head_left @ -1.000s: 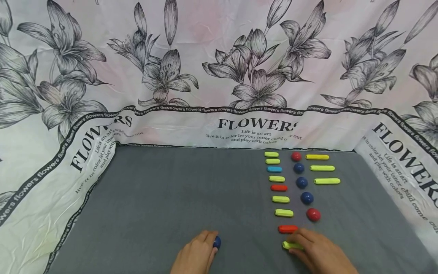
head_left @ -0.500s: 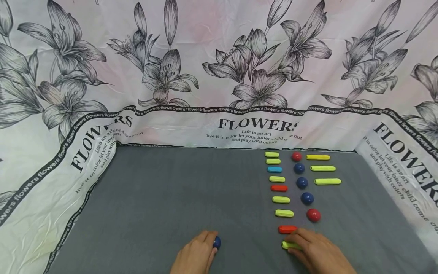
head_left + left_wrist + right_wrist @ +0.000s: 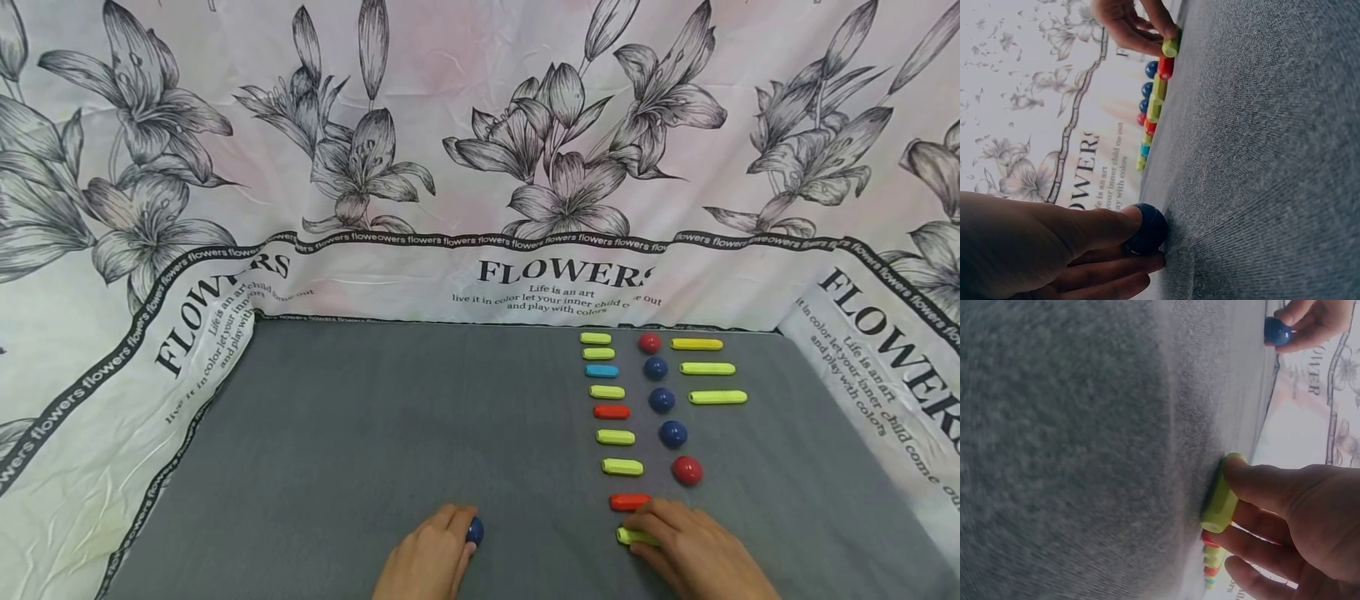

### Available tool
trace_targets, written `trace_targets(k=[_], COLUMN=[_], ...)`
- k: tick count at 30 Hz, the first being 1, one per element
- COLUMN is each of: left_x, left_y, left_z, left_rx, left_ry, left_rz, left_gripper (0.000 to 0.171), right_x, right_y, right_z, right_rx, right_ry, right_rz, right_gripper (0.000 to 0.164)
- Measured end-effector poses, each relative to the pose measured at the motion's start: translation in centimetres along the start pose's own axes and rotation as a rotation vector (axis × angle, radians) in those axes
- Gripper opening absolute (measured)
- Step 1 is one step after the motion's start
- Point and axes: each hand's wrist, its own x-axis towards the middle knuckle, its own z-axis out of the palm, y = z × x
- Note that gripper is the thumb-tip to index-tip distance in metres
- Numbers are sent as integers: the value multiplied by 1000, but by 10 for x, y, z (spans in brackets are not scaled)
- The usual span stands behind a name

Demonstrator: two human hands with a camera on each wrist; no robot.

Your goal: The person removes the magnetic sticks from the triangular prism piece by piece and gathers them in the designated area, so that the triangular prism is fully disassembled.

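My left hand [image 3: 429, 553] pinches a dark blue ball [image 3: 1149, 230] between thumb and fingers, low on the grey cloth. The head view shows only the ball's right side past the fingers. To the right, my right hand [image 3: 697, 546] grips a short yellow-green faceted stick [image 3: 1221, 499] between thumb and fingers. That stick lies at the near end of a column of short sticks, just in front of a red stick [image 3: 630, 502]. In the head view, the fingers cover the yellow-green stick's right end.
Short sticks, among them a blue one [image 3: 602, 371] and another red one [image 3: 611, 412], run away from me. Beside them stands a column of balls, with a red ball [image 3: 687, 471] nearest. Long yellow sticks [image 3: 717, 397] lie further right. Floral fabric [image 3: 555, 283] rises behind the grey cloth [image 3: 360, 417].
My right hand has shifted the yellow-green stick very slightly to the left. My left hand and the blue ball have stayed in place.
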Motion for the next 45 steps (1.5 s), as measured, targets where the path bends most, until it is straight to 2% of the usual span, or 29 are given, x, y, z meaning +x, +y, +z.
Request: trace_targets(k=[8, 13, 20, 26, 30, 37, 41, 45], left_x=[0, 0, 0, 1, -1, -5, -11, -18], left_y=[0, 0, -2, -5, -7, -16, -25, -35], left_z=[-1, -1, -2, -3, -3, -9, -13, -11], left_rx=[-5, -4, -20, -22, -4, -11, -22, 18], left_ry=[3, 0, -18, -41, -46, -122, -106, -49], left_rz=[0, -2, -22, -28, -26, -60, -71, -90], left_gripper=[36, 36, 36, 37, 46, 74, 91, 107], right_x=[6, 16, 38, 59, 72, 85, 89, 92], right_y=[-5, -12, -36, -63, -78, -93, -98, -104], right_z=[-10, -13, -8, -1, 3, 10, 17, 26], right_rx=[-36, -2, 10, 68, 60, 76, 78, 81], right_ry=[-4, 8, 107, 90, 59, 21, 14, 26], right_rz=[3, -41, -178, -283, -341, -408, -422, -440], right_gripper=[28, 27, 28, 25, 26, 29, 32, 42])
